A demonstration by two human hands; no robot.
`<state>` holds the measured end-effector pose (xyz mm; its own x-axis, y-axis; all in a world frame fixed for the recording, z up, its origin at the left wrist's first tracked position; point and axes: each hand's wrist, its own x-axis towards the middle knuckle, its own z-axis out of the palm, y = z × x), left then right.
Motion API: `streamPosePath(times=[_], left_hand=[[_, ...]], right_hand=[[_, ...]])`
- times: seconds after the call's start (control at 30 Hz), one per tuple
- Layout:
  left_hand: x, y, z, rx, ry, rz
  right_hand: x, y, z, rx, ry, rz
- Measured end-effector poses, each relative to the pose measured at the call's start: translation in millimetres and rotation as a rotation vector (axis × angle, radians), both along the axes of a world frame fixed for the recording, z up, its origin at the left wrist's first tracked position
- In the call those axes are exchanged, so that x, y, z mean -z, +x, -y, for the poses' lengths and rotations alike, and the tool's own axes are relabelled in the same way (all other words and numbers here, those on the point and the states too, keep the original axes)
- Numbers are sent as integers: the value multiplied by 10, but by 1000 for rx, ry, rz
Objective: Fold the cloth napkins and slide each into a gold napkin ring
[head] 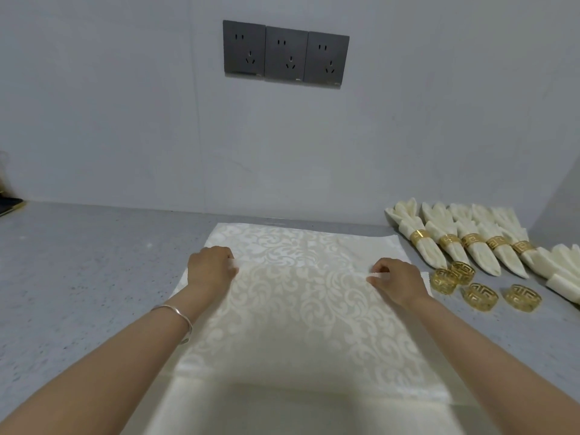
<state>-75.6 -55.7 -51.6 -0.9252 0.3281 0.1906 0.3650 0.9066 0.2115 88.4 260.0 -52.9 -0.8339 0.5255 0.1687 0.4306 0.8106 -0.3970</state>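
Five ringed napkins (455, 243) lie at the counter's (78, 277) back right edge, four loose gold rings (480, 296) beside them. The left hand (212, 268) and right hand (397, 282) pinch a spread napkin (298, 309), its folding seemingly barely begun.

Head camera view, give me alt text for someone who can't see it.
The left hand and right hand pinch a cream patterned napkin spread flat on a grey counter. To its right lie four empty gold rings and a row of folded napkins already in rings.
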Motion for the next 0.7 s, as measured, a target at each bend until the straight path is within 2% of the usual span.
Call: streamPosePath(times=[0.07,0.13,0.23,0.33,0.43,0.57,0.7], left_hand=[[47,108,-21,12,-121,-96],[95,363,-88,74,-37,-116],[174,866,-216,248,61,-56],[241,1338,-259,327,-34,56],[303,1589,-249,310,-135,143],[338,1650,-237,301,-135,148],[382,1623,-218,315,-137,114]], right_hand=[[2,47,95,11,85,5],[-5,129,308,-13,54,-32],[50,293,786,-116,-127,-141],[137,476,1271,-236,-118,-88],[223,562,1599,-301,-85,-52],[319,551,1838,-281,-54,29],[361,553,1885,-272,71,91]])
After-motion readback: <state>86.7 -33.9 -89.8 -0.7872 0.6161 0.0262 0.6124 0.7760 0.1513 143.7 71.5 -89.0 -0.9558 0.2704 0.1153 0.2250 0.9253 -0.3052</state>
